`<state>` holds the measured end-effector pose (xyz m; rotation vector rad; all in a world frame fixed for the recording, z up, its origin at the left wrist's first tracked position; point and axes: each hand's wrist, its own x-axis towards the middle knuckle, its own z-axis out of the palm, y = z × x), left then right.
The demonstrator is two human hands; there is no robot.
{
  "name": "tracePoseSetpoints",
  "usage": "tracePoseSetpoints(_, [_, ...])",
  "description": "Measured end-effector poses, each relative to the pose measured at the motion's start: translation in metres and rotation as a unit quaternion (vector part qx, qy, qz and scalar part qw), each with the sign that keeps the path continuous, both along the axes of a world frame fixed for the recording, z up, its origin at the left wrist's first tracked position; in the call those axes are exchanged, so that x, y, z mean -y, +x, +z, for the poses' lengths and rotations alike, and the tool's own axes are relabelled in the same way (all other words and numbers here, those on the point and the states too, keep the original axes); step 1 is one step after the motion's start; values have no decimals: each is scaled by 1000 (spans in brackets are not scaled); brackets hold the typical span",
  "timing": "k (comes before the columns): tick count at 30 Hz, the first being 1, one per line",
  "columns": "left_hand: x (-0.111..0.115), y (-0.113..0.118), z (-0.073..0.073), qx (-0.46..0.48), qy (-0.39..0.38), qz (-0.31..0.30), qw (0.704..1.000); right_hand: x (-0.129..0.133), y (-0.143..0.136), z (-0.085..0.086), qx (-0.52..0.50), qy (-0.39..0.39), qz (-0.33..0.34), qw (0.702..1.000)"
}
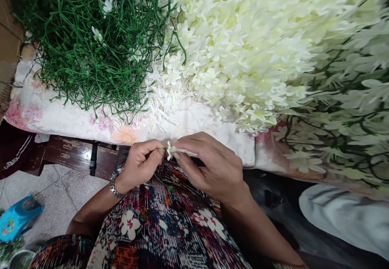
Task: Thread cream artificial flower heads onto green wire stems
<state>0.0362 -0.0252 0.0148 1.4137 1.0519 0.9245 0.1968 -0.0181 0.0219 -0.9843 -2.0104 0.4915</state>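
Green stem pile [91, 50] at 10 o'clock on the bench [60, 117]. Left hand [139, 165] and right hand [212, 167] meet over the lap; fingers [158, 151] of both pinched on one small white flower [169, 150], steadying it from both ends. White flower heap [243, 46] at 1 o'clock, within reach.

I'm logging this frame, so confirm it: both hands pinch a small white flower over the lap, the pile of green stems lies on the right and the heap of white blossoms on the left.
Wrong on the sides. The head view shows the green stems on the left and the white blossoms on the right. The rest holds: the left hand and right hand pinch a small white flower over the lap.
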Motion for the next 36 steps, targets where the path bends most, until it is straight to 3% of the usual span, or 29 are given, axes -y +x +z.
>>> tracePoseSetpoints(16, [0, 3, -2, -62, 61, -2, 996, -2, -1, 0, 90, 29, -19, 995])
tracePoseSetpoints(36, [-3, 6, -15, -67, 84, 10, 994, -10, -4, -10, 66, -27, 35, 997])
